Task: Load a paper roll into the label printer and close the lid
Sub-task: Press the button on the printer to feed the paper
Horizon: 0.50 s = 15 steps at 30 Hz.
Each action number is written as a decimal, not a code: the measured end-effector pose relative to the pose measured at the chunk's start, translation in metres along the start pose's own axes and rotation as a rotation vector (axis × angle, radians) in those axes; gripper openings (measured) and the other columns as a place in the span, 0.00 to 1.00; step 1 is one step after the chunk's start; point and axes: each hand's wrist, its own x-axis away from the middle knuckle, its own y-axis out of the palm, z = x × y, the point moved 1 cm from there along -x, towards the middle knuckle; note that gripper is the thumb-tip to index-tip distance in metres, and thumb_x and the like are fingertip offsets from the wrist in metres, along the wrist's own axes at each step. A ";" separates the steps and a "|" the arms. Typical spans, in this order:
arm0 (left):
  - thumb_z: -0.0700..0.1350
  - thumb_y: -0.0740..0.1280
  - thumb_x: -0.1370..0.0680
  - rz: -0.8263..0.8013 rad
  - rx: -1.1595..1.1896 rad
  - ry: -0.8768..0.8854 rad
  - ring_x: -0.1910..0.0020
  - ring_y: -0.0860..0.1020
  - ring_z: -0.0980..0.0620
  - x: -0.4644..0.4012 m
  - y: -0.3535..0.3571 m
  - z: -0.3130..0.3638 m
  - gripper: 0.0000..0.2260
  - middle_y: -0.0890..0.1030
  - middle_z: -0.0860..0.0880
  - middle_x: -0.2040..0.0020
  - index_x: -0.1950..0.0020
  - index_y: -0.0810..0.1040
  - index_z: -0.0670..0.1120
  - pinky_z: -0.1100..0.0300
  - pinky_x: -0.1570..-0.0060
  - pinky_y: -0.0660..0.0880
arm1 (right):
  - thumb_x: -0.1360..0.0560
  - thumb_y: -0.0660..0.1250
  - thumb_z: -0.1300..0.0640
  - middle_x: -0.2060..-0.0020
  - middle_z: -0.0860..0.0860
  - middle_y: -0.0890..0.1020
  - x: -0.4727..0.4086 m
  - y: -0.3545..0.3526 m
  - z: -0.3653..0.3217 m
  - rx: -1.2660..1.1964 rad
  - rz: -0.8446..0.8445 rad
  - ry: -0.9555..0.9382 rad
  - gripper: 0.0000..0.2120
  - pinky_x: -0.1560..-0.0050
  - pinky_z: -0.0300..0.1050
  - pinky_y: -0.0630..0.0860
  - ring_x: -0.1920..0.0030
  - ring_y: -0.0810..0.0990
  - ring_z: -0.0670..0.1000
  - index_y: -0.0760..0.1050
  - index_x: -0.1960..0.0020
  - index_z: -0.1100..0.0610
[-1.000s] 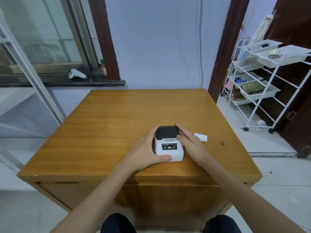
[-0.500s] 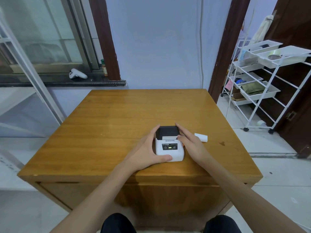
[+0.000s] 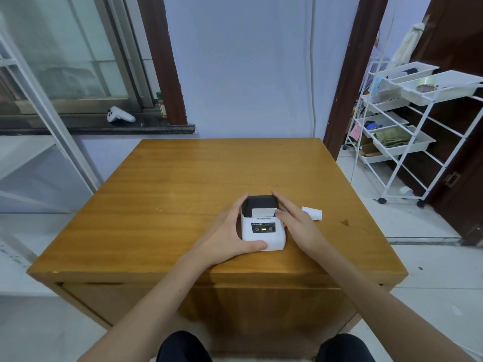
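Note:
A small white label printer (image 3: 262,232) with a black lid and a lit green indicator sits near the front of the wooden table (image 3: 183,184). A strip of white paper shows at the slot just below the lid. My left hand (image 3: 230,237) wraps the printer's left side, thumb across its front lower edge. My right hand (image 3: 295,226) lies against the right side, fingers reaching up along the lid. A white paper roll (image 3: 312,212) lies on the table just right of my right hand.
A white wire rack (image 3: 407,131) with trays stands on the floor to the right of the table. A white game controller (image 3: 119,115) rests on the dark window sill at the back left. The table's front edge is close to my arms.
Both hands keep their hold on the printer. A white paper strip now shows more clearly below the black lid.

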 end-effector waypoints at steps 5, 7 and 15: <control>0.67 0.77 0.36 -0.001 -0.004 -0.004 0.30 0.67 0.56 0.001 0.000 0.001 0.53 0.66 0.56 0.25 0.20 0.48 0.63 0.55 0.32 0.67 | 0.18 0.57 0.56 0.38 0.40 0.76 0.000 0.000 0.001 0.006 -0.005 0.000 0.22 0.40 0.36 0.71 0.39 0.74 0.38 0.64 0.25 0.45; 0.66 0.77 0.35 0.000 -0.005 -0.003 0.30 0.67 0.57 0.001 0.000 0.001 0.53 0.66 0.56 0.25 0.20 0.48 0.62 0.56 0.32 0.66 | 0.19 0.57 0.56 0.39 0.40 0.76 0.000 0.000 0.001 0.007 -0.001 0.002 0.22 0.40 0.37 0.72 0.39 0.74 0.38 0.65 0.26 0.45; 0.63 0.78 0.34 0.000 0.016 0.011 0.31 0.67 0.57 0.001 -0.001 0.004 0.52 0.67 0.57 0.26 0.19 0.48 0.60 0.58 0.35 0.65 | 0.18 0.57 0.57 0.45 0.33 0.76 0.000 0.000 -0.002 0.020 -0.003 0.005 0.22 0.44 0.35 0.72 0.43 0.75 0.36 0.65 0.25 0.45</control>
